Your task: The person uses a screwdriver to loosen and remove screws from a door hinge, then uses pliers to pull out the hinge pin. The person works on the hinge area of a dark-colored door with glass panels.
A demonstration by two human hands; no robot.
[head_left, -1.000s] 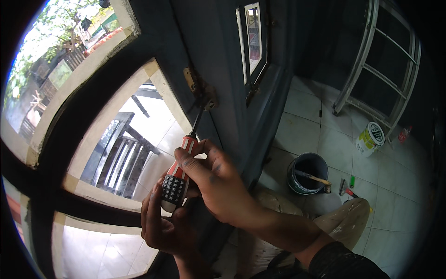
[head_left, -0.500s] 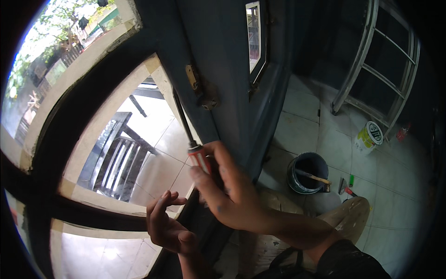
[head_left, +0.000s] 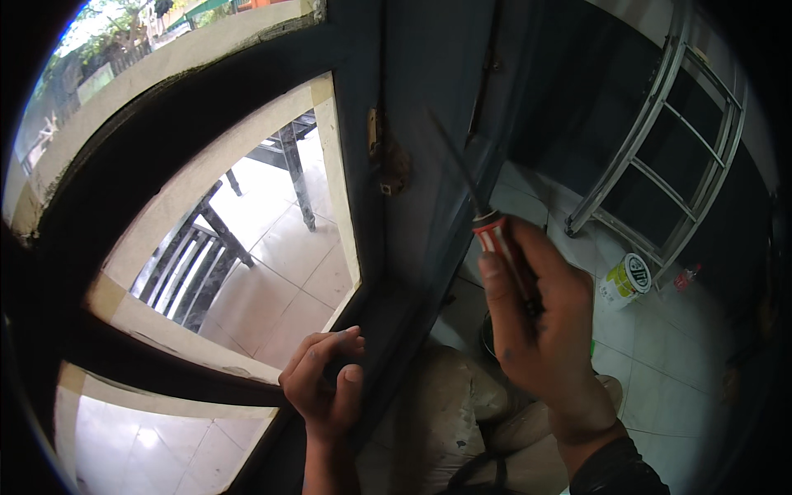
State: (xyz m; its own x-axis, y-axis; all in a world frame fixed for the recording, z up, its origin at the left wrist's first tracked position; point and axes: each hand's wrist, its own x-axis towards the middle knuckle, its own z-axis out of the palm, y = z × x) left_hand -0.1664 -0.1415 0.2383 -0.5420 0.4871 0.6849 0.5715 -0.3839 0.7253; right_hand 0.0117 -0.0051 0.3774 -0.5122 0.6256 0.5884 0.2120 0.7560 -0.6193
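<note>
My right hand (head_left: 540, 330) grips the red-and-white screwdriver (head_left: 495, 235), tip up near the rusty hinge (head_left: 388, 161). My left hand (head_left: 326, 384) curls loosely, holding nothing, against the door frame (head_left: 363, 272). I'd seat the tip squarely before turning.

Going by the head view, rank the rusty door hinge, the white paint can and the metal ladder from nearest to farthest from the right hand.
1. The rusty door hinge, up and to the left of the right hand, on the dark door edge.
2. The white paint can, on the tiled floor to the hand's right; close to the hinge in rank, hard to call.
3. The metal ladder, leaning at upper right, clearly farthest.
</note>
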